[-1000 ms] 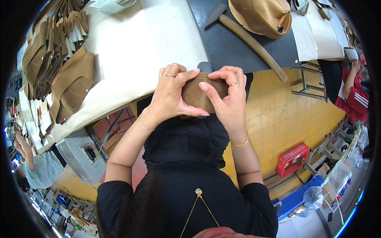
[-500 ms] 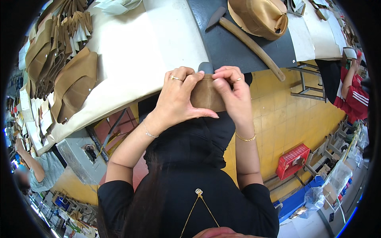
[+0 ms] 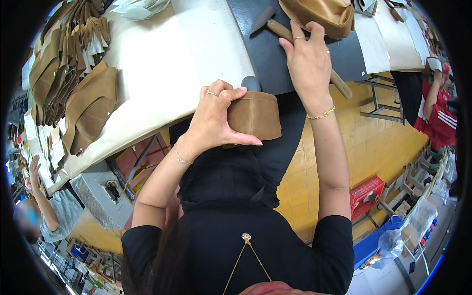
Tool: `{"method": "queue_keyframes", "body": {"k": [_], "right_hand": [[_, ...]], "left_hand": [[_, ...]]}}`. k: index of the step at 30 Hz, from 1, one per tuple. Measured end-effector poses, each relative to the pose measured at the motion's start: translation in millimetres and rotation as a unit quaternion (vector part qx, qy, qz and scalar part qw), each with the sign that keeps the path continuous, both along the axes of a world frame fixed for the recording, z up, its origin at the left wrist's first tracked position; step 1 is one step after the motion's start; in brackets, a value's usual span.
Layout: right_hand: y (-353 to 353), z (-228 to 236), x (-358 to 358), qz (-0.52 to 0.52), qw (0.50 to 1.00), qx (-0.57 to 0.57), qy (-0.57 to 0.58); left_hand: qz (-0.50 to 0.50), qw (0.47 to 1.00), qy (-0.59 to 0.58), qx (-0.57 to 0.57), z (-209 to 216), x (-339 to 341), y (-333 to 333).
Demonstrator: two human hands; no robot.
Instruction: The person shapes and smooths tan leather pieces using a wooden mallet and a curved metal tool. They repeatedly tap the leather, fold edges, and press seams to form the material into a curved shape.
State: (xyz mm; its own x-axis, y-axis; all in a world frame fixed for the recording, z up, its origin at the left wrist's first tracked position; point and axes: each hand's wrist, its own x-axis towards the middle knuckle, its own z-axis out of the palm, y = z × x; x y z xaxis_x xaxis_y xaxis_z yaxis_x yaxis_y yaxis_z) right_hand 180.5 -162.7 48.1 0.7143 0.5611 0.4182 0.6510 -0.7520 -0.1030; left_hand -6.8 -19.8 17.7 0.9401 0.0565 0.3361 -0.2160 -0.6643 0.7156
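Note:
My left hand (image 3: pixel 212 115) holds a curved brown leather piece (image 3: pixel 255 118) with a stitched line along its top edge. My thumb lies along its lower side, and the fingers press its upper left corner. Behind the piece, a dark grey rounded tip (image 3: pixel 251 83) sticks out at the table edge. My right hand (image 3: pixel 310 61) is over the wooden handle of a hammer (image 3: pixel 340 84), thumb and fingers spread across it; whether they touch it I cannot tell. The hammer's dark head lies to the upper left.
Past the hammer sits a larger tan leather upper (image 3: pixel 322 17) on the dark board (image 3: pixel 270 69). Stacked brown leather pieces (image 3: pixel 93 110) lie at the left of the pale table (image 3: pixel 196 44). A red crate (image 3: pixel 366 196) stands on the yellow floor. Other people work at both sides.
My right hand has left the leather piece and moved up and forward to the hammer handle. The left hand keeps hold of the piece, which has shifted slightly left.

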Motion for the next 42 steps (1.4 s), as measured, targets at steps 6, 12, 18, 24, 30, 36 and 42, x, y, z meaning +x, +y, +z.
{"method": "queue_keyframes", "body": {"k": [6,12,18,24,30,36,42], "right_hand": [[-10,-9,4,0.028,0.999,-0.017,0.020],[-67,70,-79,0.010,0.913,0.217,0.345],[-89,67,-130,0.102,0.925,0.132,0.342],[-95,93,-145,0.017,0.879,0.316,0.356],[-82,68,-149,0.109,0.927,0.113,0.340],[-97,90,-156,0.069,0.889,0.237,0.385],[-86,98,-142,0.099,0.935,0.153,0.306]], "left_hand": [[-0.001,1.000,0.000,0.000,3,1,-3],[0.005,1.000,0.004,0.002,3,-1,-2],[-0.002,1.000,0.000,0.004,1,1,-3],[0.007,1.000,-0.004,-0.001,-1,-2,-1],[0.002,1.000,-0.008,0.011,2,3,-2],[0.020,0.999,0.000,0.028,4,0,-6],[0.026,0.999,0.008,0.020,2,-5,-5]]}}
